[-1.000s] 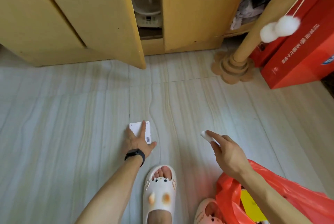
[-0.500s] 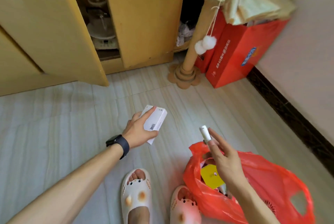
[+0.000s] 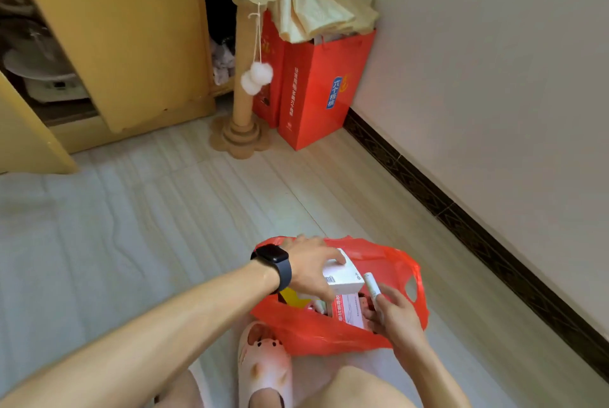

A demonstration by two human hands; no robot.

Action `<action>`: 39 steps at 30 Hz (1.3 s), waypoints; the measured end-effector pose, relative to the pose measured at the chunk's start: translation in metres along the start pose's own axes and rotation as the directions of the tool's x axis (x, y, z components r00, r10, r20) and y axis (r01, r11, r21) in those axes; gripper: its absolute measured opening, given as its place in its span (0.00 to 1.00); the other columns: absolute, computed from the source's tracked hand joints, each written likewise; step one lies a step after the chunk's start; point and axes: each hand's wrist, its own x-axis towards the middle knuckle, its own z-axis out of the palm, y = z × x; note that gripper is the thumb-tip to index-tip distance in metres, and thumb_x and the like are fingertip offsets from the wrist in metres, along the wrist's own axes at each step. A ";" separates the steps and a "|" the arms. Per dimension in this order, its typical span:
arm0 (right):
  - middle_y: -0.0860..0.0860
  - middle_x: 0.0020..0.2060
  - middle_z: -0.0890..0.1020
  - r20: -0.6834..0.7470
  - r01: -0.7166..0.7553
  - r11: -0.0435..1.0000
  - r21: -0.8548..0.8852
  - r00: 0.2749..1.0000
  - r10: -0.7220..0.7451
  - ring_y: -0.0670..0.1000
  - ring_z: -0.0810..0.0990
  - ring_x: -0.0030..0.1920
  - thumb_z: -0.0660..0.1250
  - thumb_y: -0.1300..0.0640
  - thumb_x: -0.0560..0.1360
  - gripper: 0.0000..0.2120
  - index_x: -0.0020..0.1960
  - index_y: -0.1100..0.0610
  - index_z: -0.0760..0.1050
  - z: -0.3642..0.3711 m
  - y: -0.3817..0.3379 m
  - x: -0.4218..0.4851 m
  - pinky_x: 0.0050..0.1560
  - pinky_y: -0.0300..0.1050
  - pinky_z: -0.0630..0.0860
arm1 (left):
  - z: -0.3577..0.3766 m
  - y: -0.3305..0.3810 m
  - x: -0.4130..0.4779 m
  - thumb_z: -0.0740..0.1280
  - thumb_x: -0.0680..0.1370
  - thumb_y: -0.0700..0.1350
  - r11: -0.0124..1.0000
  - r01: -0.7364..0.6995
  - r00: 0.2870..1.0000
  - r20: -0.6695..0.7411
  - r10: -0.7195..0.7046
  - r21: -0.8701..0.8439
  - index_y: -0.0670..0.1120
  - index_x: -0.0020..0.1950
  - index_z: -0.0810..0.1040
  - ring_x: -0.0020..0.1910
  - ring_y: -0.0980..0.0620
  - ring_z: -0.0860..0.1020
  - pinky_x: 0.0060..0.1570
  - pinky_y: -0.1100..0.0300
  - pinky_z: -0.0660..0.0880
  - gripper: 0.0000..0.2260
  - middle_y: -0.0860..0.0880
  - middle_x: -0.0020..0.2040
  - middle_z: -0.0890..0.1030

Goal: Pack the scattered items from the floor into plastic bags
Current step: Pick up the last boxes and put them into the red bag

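Here, the left hand [image 3: 309,271] grips a small white cardboard box [image 3: 344,275], fingers [image 3: 324,290] curled round its near side and thumb on its top face, just above the open mouth of a thin red plastic bag [image 3: 329,335] that sits on the pale striped floor [image 3: 164,226]. The right hand [image 3: 393,312] pinches a slim white cylindrical tube [image 3: 374,289] by its lower half, tilted over the right side of the same mouth, just beside the box. The box appears light and stiff, and its flat faces suit a grasp across opposite sides. The tube looks smooth and likely to slip, so a hold near mid-length seems safest. The bag is soft and floppy, so it is best steadied at the rim or the handle loop [image 3: 412,289]. A flat yellow item [image 3: 295,297] and a pink-printed packet [image 3: 349,308] already fill part of the opening, and the two hands crowd each other there. A pale pink slipper [image 3: 263,364] touches the bag's near side. A cardboard scratching post [image 3: 242,78], red paper gift bags [image 3: 316,91] and a yellow wooden cupboard [image 3: 131,28] stand well apart and block nothing.
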 end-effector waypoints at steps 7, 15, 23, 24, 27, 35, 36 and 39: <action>0.50 0.37 0.81 -0.018 0.013 0.985 -0.174 1.000 -0.017 0.47 0.81 0.30 0.61 0.53 0.81 0.08 0.55 0.56 0.75 -0.009 -0.003 0.016 0.31 0.40 0.72 | 0.077 0.028 0.037 0.62 0.71 0.64 0.992 0.121 0.992 -0.029 -0.120 0.039 0.58 0.74 0.62 0.67 0.38 0.64 0.65 0.43 0.61 0.32 0.45 0.72 0.63; 0.48 0.63 0.78 -0.020 0.237 0.645 -0.726 0.931 -0.365 0.52 0.75 0.64 0.63 0.52 0.78 0.19 0.68 0.53 0.72 -0.013 0.008 0.016 0.59 0.44 0.69 | 0.099 -0.002 0.044 0.63 0.74 0.60 0.978 0.026 0.929 -0.366 0.052 0.205 0.55 0.74 0.68 0.77 0.45 0.60 0.73 0.44 0.45 0.29 0.44 0.77 0.62; 0.58 0.73 0.66 -0.240 0.217 0.471 -0.855 0.639 -0.731 0.61 0.63 0.73 0.65 0.45 0.72 0.32 0.73 0.55 0.66 -0.039 0.015 0.009 0.70 0.57 0.63 | 0.080 -0.072 0.012 0.62 0.72 0.42 0.847 0.482 0.759 -0.591 -0.274 0.225 0.57 0.79 0.45 0.78 0.42 0.52 0.70 0.36 0.47 0.41 0.43 0.80 0.51; 0.58 0.76 0.61 -0.291 0.152 0.526 -0.837 0.692 -0.661 0.60 0.59 0.75 0.65 0.42 0.74 0.35 0.76 0.54 0.61 -0.041 0.012 0.013 0.71 0.59 0.61 | 0.077 -0.075 0.009 0.64 0.73 0.43 0.836 0.519 0.741 -0.580 -0.339 0.175 0.57 0.79 0.46 0.77 0.41 0.55 0.70 0.38 0.52 0.40 0.42 0.79 0.54; 0.57 0.79 0.54 -0.275 0.055 0.667 -0.743 0.884 -0.378 0.59 0.53 0.78 0.66 0.35 0.73 0.47 0.81 0.50 0.45 -0.048 0.007 0.032 0.75 0.58 0.54 | 0.069 -0.077 0.001 0.64 0.77 0.53 0.800 0.599 0.716 -0.425 -0.553 -0.032 0.53 0.80 0.52 0.71 0.43 0.65 0.64 0.47 0.65 0.34 0.44 0.72 0.68; 0.53 0.61 0.81 -0.156 0.058 0.879 -0.473 0.977 -0.148 0.54 0.79 0.60 0.67 0.46 0.77 0.23 0.68 0.57 0.73 -0.034 -0.030 0.051 0.59 0.45 0.73 | 0.052 -0.075 -0.015 0.64 0.75 0.51 0.733 0.431 0.778 -0.195 -0.597 -0.527 0.55 0.42 0.79 0.43 0.48 0.81 0.44 0.57 0.78 0.05 0.53 0.38 0.83; 0.55 0.63 0.80 -0.158 0.068 0.888 -0.455 0.975 -0.156 0.55 0.78 0.62 0.68 0.45 0.76 0.26 0.69 0.58 0.72 -0.033 -0.033 0.051 0.61 0.47 0.73 | 0.050 -0.072 -0.018 0.65 0.74 0.49 0.736 0.400 0.796 -0.192 -0.574 -0.546 0.55 0.42 0.79 0.43 0.50 0.81 0.43 0.59 0.76 0.04 0.54 0.38 0.83; 0.56 0.65 0.77 -0.142 0.107 0.901 -0.420 0.973 -0.182 0.58 0.76 0.65 0.70 0.37 0.70 0.39 0.73 0.58 0.66 -0.030 -0.039 0.056 0.65 0.52 0.72 | 0.042 -0.063 -0.022 0.68 0.74 0.46 0.689 0.330 0.813 -0.176 -0.555 -0.645 0.54 0.46 0.81 0.45 0.52 0.82 0.45 0.59 0.75 0.04 0.54 0.40 0.85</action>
